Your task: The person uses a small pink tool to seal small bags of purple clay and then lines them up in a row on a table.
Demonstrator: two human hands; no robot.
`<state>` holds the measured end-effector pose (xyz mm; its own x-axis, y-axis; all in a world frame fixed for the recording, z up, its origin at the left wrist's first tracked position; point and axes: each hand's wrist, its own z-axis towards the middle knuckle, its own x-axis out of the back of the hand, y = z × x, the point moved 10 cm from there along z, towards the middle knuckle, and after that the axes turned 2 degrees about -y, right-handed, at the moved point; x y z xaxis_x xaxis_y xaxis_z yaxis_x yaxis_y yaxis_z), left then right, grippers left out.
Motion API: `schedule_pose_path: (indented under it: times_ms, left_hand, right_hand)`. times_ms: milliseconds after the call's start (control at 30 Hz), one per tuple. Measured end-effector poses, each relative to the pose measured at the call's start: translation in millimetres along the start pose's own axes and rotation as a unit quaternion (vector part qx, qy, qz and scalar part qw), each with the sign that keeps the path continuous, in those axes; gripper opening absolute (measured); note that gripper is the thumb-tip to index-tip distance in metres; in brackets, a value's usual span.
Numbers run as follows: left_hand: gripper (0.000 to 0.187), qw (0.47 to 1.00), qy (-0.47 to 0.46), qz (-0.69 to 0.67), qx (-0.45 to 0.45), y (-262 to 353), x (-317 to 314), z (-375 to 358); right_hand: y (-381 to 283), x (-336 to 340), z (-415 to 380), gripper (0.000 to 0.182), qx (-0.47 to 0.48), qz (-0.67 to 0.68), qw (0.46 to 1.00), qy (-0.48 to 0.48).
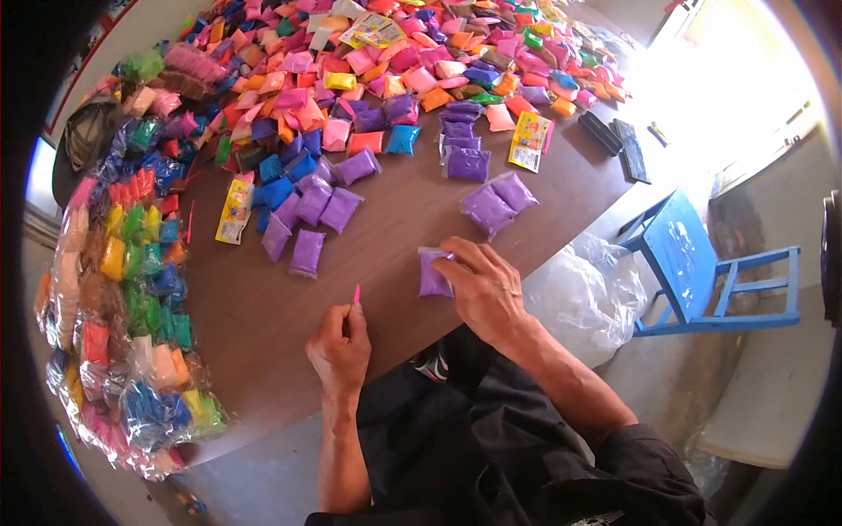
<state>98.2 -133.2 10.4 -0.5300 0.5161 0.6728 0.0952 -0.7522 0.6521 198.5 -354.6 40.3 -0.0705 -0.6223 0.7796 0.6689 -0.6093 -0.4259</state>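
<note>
Right hand is half-curled, fingers holding the purple packet by its right side, near the table edge; left hand's closed round a pink stick. Packet looks light, squishy, kinda slick, so I'd pinch its side.

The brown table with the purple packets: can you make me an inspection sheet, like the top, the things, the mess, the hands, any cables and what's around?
Surface: brown tabletop, partly covered.
Job's things: single purple packet near the close edge; small pink stick.
Clutter: heap of coloured packets at the far side; bagged bundles along the left; yellow printed cards.
Hands: left hand pinches the pink stick; right hand touches the purple packet's right edge, grip unclear.
Cables: nothing seen.
Surroundings: blue chair; clear plastic bag beside it.
</note>
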Motion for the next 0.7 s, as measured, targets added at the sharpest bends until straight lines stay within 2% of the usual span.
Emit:
schedule_pose_path:
  times_ms: [133,233,367,467,567,700]
  left_hand:
    - [0.017,1.0,0.006,0.006,-0.016,1.5,1.0,1.1]
    - [0.016,1.0,0.006,0.009,-0.024,2.4,1.1,0.3]
    - [0.014,1.0,0.006,0.005,-0.019,2.8,-0.1,-0.9]
    - [0.015,1.0,0.006,0.01,-0.021,2.7,0.7,-1.4]
    - [0.015,1.0,0.005,0.008,-0.014,1.9,-0.3,-1.7]
    - [0.016,1.0,0.003,0.013,-0.019,0.6,-0.8,-1.6]
  right_hand:
    - [-14.3,10.4,-9.1,0.031,0.012,0.042,0.999,0.022]
    - [-27.6,-0.8,-13.5,0.032,-0.007,0.016,1.0,0.002]
    - [-20.6,-2.9,-15.2,0.033,0.045,0.002,0.999,-0.004]
    - [-4.9,1.7,-9.8,0.035,0.051,-0.054,0.997,-0.001]
    - [1.3,4.2,-4.8,0.041,0.041,-0.079,0.995,-0.038]
    - [9.9,0.6,-3.0,0.044,0.05,-0.051,0.997,-0.037]
